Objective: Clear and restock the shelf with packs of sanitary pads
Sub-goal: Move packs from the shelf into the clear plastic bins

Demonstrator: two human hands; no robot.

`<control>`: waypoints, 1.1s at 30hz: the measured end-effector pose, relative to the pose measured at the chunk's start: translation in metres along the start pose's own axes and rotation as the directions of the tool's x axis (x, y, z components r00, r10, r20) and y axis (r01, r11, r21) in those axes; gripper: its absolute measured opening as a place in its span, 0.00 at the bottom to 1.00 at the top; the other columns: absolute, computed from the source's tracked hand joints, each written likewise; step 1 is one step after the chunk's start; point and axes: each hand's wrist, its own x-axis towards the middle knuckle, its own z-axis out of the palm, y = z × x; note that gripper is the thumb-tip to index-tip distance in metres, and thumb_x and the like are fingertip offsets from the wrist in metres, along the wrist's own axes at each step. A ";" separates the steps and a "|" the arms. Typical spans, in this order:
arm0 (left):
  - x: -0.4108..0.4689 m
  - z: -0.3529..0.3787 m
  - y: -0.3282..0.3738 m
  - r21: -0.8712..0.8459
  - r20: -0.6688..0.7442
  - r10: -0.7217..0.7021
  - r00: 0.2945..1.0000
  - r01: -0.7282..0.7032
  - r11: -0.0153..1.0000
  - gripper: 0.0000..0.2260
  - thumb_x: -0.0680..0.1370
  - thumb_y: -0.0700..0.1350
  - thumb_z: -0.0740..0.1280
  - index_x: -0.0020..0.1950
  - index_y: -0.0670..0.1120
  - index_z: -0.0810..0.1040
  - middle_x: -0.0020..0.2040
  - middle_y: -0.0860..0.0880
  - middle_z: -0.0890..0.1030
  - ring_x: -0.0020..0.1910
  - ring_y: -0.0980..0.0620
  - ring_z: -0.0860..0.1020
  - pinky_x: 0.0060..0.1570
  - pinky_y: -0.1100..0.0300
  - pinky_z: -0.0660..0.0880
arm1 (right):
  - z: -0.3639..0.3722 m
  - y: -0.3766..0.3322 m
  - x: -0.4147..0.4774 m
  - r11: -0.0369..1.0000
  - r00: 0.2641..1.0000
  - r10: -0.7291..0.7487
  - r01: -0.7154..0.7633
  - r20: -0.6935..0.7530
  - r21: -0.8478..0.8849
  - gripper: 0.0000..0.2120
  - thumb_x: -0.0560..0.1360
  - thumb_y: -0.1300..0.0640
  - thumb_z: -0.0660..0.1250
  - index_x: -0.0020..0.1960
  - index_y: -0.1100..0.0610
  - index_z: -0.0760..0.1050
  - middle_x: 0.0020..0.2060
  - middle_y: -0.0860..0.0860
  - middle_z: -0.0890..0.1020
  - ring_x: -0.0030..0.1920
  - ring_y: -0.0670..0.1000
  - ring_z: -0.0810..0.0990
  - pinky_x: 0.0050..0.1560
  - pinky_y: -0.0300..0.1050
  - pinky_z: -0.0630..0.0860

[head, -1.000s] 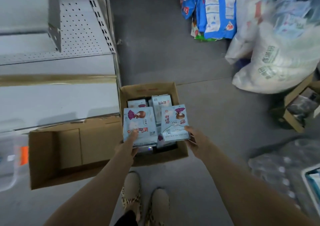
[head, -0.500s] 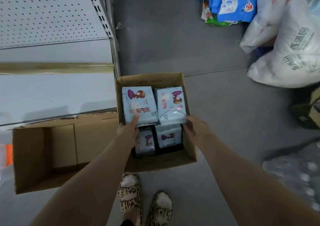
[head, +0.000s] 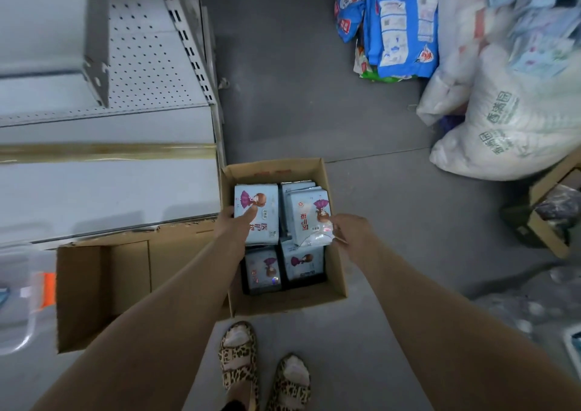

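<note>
Nearest are two feet in leopard-print slippers (head: 239,357) on the grey floor (head: 393,222), just short of an open cardboard box (head: 289,302). Both arms reach down into it. The left hand (head: 234,222) grips the near edge of the left pack (head: 262,209), thumb on top. The right hand (head: 349,228) pinches the near corner of the right pack (head: 309,214). Both packs of sanitary pads sit at the top of the box, over two more packs (head: 264,270) lower down.

Left of it, an empty carton (head: 103,285) lies on its side against the shelf (head: 110,190), which looks bare. So I judge the step as lifting packs out to restock, though setting them down would look the same. Next calls for a firm hold on both packs and a turn left to the shelf.

Farther off lie blue bags (head: 402,33) and white sacks (head: 509,127).
</note>
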 end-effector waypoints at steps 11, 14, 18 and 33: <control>-0.188 -0.049 0.160 0.391 0.165 0.535 0.829 -0.553 0.736 0.28 0.71 0.46 0.78 0.69 0.50 0.74 0.61 0.51 0.80 0.54 0.52 0.79 0.42 0.72 0.73 | -0.023 -0.130 -0.214 0.634 0.823 -0.548 0.525 0.150 -0.567 0.25 0.72 0.62 0.75 0.67 0.60 0.74 0.63 0.56 0.79 0.60 0.54 0.79 0.56 0.41 0.72; -0.242 -0.074 0.198 0.430 0.221 0.623 0.751 -0.648 0.629 0.29 0.68 0.45 0.80 0.67 0.49 0.75 0.60 0.48 0.81 0.57 0.49 0.80 0.52 0.63 0.77 | -0.035 -0.167 -0.291 0.425 0.724 -0.636 0.617 0.267 -0.662 0.30 0.73 0.58 0.76 0.73 0.58 0.71 0.67 0.56 0.77 0.66 0.54 0.76 0.63 0.41 0.70; -0.329 -0.113 0.250 0.515 0.260 0.743 0.617 -0.739 0.435 0.31 0.69 0.45 0.80 0.70 0.48 0.75 0.63 0.41 0.79 0.56 0.45 0.79 0.55 0.64 0.72 | -0.052 -0.210 -0.388 0.190 0.582 -0.734 0.671 0.351 -0.716 0.32 0.73 0.54 0.77 0.74 0.52 0.70 0.69 0.56 0.75 0.67 0.55 0.76 0.61 0.44 0.73; -0.594 -0.297 0.343 0.798 0.004 0.977 0.215 -0.590 0.127 0.29 0.78 0.55 0.69 0.75 0.48 0.66 0.72 0.42 0.67 0.69 0.39 0.69 0.66 0.43 0.71 | -0.065 -0.300 -0.692 -0.348 0.033 -0.862 0.687 0.505 -0.638 0.33 0.76 0.46 0.72 0.77 0.50 0.65 0.73 0.53 0.71 0.66 0.56 0.76 0.59 0.48 0.74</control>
